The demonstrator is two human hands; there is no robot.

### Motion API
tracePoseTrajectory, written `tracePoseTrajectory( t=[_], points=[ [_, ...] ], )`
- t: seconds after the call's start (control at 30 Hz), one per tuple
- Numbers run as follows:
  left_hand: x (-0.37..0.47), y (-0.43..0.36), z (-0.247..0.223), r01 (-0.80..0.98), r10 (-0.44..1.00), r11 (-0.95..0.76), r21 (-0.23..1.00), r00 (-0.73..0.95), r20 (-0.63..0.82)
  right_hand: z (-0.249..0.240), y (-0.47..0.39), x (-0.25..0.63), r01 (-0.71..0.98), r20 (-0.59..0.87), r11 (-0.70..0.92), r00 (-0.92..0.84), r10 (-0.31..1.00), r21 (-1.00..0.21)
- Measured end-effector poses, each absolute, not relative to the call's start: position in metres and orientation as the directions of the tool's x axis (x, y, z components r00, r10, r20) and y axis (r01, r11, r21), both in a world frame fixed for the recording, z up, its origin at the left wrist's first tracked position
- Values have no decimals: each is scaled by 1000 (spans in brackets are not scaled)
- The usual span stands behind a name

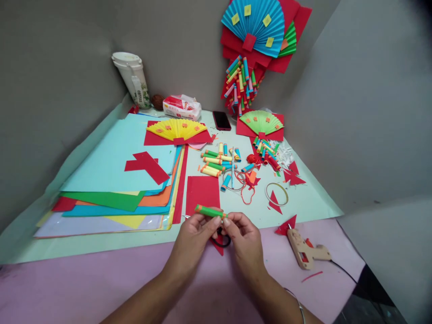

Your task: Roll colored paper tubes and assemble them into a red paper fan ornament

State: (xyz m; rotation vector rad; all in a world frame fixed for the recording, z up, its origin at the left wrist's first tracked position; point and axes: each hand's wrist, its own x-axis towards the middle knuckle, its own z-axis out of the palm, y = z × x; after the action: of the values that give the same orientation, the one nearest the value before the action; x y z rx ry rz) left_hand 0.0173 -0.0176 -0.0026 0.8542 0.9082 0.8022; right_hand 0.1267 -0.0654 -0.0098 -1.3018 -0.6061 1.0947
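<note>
At ten o'clock a white lidded plastic jar (132, 77) stands closed, its contents hidden. Low centre, the left hand (193, 238) pinches a green rolled paper tube with orange ends (210, 211) between thumb and fingertips; the right hand (243, 239) grips its three o'clock end. At four o'clock lies a tan glue gun (305, 249).

To my left lies a stack of coloured paper sheets (114, 198), with a yellow paper fan (176, 129) beyond it. A phone (222, 120) and a tissue pack (181, 107) sit by the wall. A glue gun (306, 250) rests at my right, near what looks like a tape ring (276, 194).
</note>
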Motion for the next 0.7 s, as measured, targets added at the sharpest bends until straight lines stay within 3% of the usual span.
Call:
tracePoseTrajectory(
  t=[0.3,0.7],
  points=[
    [19,-21,-3,-407,840,512,756,423,-340,-14,-67,125,-136,-120,-63,475,872,-989],
    [18,-18,-8,-419,837,515,748,433,-334,-23,-69,129,-65,-46,-19,455,889,-998]
  ],
)
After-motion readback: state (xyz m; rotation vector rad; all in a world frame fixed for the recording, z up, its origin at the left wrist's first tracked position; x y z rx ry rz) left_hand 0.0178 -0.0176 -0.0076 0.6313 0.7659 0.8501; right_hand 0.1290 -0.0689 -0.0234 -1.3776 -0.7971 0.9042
